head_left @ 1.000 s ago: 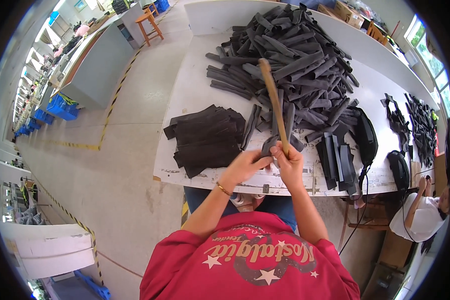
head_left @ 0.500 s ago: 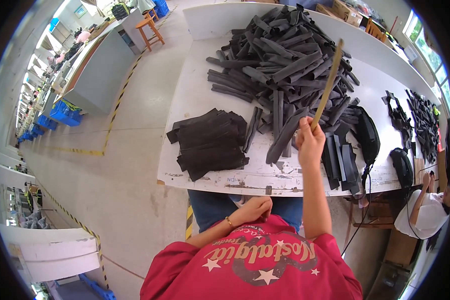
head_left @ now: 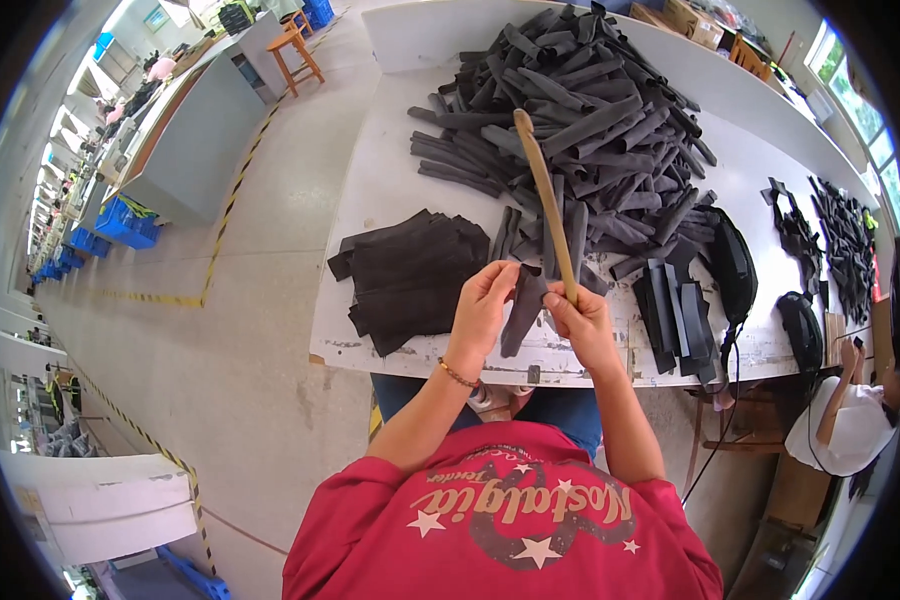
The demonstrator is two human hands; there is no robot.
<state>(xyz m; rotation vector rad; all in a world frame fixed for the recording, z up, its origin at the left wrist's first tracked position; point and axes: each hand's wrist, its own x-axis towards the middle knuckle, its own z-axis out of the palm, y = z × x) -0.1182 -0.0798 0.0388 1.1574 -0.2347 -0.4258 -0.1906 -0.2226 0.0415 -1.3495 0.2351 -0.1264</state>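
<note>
Close to the table's front edge, both my hands are at one dark grey fabric tube [head_left: 523, 318]. My left hand [head_left: 485, 305] pinches its upper end from the left side. My right hand [head_left: 587, 328] is closed round the lower end of a slim wooden stick [head_left: 548, 200], with thumb and fingertips also against the tube's right edge. The stick leans up and to the left, its notched tip in front of a big heap of similar grey tubes [head_left: 600, 130]. To the left of my hands lies a stack of flat black fabric pieces [head_left: 415, 275].
Right of my hands are a smaller stack of dark strips [head_left: 675, 315] and a black padded item [head_left: 735, 265] with a cord hanging off the white table [head_left: 380, 165]. Another person [head_left: 845, 420] works at the far right. A raised white board [head_left: 410, 35] borders the table's back.
My left hand has come up from my lap to the fabric tube. My right hand has moved nearer and left, and the stick now tilts left instead of right.
</note>
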